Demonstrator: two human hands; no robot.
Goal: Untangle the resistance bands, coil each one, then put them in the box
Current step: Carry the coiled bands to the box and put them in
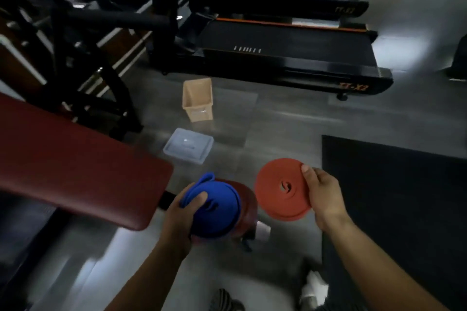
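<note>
Left hand gripping coiled blue band, lower centre; right hand pinching coiled orange band beside it.

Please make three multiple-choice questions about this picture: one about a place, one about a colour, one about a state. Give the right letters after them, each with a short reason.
1. Where does the beige box stand?
A. on the floor in front of a treadmill
B. on the red bench
C. on the black mat

2. What colour is the coiled band held by the right hand?
A. blue
B. orange-red
C. green

3. In what state is the blue band in the left hand?
A. stretched out straight
B. knotted with the other band
C. wound into a coil

Answers:
1 A: the box sits on the grey floor near the treadmill.
2 B: the flat disc pinched by the right hand is orange-red.
3 C: the blue band is rolled into a round coil, apart from the other one.
</note>
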